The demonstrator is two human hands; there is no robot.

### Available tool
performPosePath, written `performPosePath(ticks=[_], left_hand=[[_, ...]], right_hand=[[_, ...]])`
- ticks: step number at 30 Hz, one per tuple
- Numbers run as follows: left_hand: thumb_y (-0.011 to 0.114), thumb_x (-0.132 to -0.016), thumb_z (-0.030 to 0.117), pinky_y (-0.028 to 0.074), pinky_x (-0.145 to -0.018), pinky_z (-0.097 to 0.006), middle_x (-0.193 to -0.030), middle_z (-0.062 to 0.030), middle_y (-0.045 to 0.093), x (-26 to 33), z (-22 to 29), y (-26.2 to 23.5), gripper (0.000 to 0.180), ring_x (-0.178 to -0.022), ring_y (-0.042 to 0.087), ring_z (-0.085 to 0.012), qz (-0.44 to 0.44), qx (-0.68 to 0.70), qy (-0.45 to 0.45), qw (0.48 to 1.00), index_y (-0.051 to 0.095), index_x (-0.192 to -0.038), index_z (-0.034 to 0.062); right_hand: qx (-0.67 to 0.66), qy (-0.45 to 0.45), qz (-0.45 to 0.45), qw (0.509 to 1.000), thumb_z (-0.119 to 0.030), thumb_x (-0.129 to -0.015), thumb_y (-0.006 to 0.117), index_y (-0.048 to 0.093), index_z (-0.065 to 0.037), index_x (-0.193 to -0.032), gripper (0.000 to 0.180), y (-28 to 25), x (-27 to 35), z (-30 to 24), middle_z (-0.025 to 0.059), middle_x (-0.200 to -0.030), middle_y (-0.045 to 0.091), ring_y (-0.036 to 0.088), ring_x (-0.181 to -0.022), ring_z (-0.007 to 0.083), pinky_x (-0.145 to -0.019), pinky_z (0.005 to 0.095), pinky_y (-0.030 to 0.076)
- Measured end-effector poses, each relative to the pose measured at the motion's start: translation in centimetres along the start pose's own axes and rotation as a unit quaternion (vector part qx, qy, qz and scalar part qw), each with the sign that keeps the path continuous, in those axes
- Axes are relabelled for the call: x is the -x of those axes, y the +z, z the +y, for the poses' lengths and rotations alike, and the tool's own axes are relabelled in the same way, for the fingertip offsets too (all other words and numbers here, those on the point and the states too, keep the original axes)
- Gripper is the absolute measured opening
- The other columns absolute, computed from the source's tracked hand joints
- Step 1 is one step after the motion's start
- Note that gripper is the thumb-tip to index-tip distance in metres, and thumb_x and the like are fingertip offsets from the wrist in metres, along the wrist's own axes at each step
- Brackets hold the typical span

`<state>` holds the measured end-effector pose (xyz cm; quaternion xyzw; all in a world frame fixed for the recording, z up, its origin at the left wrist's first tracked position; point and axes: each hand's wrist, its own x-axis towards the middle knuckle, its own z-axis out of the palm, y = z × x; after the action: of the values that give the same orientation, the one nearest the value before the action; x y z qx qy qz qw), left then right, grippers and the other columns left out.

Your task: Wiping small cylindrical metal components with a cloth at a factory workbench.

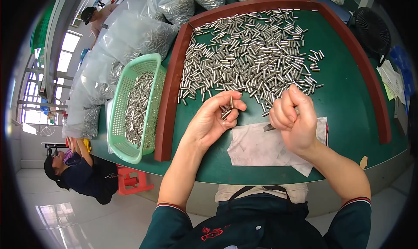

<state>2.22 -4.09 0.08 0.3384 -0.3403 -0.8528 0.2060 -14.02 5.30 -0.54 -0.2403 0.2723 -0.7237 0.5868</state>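
My left hand (209, 125) is palm up with its fingers curled around several small metal pins (226, 114); one pin stands upright by the fingertips. To its right, my right hand (297, 118) is closed in a fist over a whitish, smudged cloth (254, 148). A small dark grey end (269, 128) pokes out below its fingers; what it belongs to is hidden. Just beyond both hands spreads a wide heap of loose silvery metal pins (248, 59) on the green tabletop (348, 118).
A dark red raised border (167, 109) frames the pins on three sides. Left of it stands a light green basket (114, 122) with more pins. Clear plastic bags (139, 35) of pins line the far left. A black fan (370, 29) stands far right. Another person (82, 175) sits at left.
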Motion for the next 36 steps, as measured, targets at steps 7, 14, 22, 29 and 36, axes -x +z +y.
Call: performPosePath(ticks=[7, 14, 22, 29, 36], left_hand=[[0.046, -0.088, 0.025, 0.024, -0.040, -0.020, -0.053, 0.0028, 0.039, -0.3, 0.1, -0.8, 0.030, -0.045, 0.030, -0.0045, 0.113, -0.309, 0.181, 0.927, 0.053, -0.071, 0.0021], [0.055, -0.077, 0.009, 0.039, -0.048, -0.039, -0.057, -0.0137, 0.054, -1.0, -1.3, 0.4, 0.007, -0.053, 0.053, -0.0318, 0.175, -0.709, 0.287, 0.619, 0.051, -0.080, 0.0043], [0.056, -0.076, 0.006, 0.036, -0.044, -0.027, -0.056, -0.0087, 0.051, 0.8, -1.1, 1.7, 0.007, -0.045, 0.045, -0.0142, 0.030, -0.646, 0.217, 0.731, 0.053, -0.079, 0.0007], [0.056, -0.076, 0.006, 0.035, -0.042, -0.030, -0.053, -0.0106, 0.049, 1.4, -1.9, 2.1, 0.009, -0.043, 0.048, -0.0225, -0.031, -0.683, 0.218, 0.697, 0.049, -0.073, 0.0009], [0.056, -0.076, 0.006, 0.035, -0.042, -0.030, -0.054, -0.0108, 0.050, 1.1, -2.1, 2.1, 0.009, -0.043, 0.048, -0.0230, -0.033, -0.679, 0.206, 0.703, 0.049, -0.074, 0.0009]], right_hand=[[-0.002, 0.003, 0.001, 1.000, -0.026, -0.089, 0.032, 0.028, -0.010, -0.050, 0.042, 0.0, 0.0, 0.0, -0.0015, -0.041, 0.025, 0.017, -0.038, 0.0066, -0.037, 0.0226, 0.015], [-0.002, 0.003, 0.002, 1.000, -0.025, -0.089, 0.031, 0.028, -0.010, -0.050, 0.042, 0.1, 0.1, -0.1, -0.0017, -0.042, 0.026, 0.017, -0.038, 0.0063, -0.036, 0.0222, 0.015], [0.001, -0.011, 0.007, 1.000, -0.025, -0.090, 0.031, 0.028, -0.010, -0.050, 0.042, -0.2, 0.0, 0.0, -0.0019, -0.042, 0.026, 0.019, -0.038, 0.0061, -0.036, 0.0222, 0.016], [0.021, -0.048, -0.006, 0.999, -0.025, -0.089, 0.026, 0.026, -0.012, -0.050, 0.041, 0.4, 0.1, -0.2, -0.0018, -0.041, 0.024, 0.015, -0.037, 0.0080, -0.037, 0.0241, 0.016], [0.038, -0.033, -0.015, 0.999, -0.025, -0.090, 0.026, 0.027, -0.011, -0.050, 0.042, 0.3, 0.1, 0.1, -0.0022, -0.042, 0.024, 0.015, -0.038, 0.0076, -0.038, 0.0242, 0.016]])
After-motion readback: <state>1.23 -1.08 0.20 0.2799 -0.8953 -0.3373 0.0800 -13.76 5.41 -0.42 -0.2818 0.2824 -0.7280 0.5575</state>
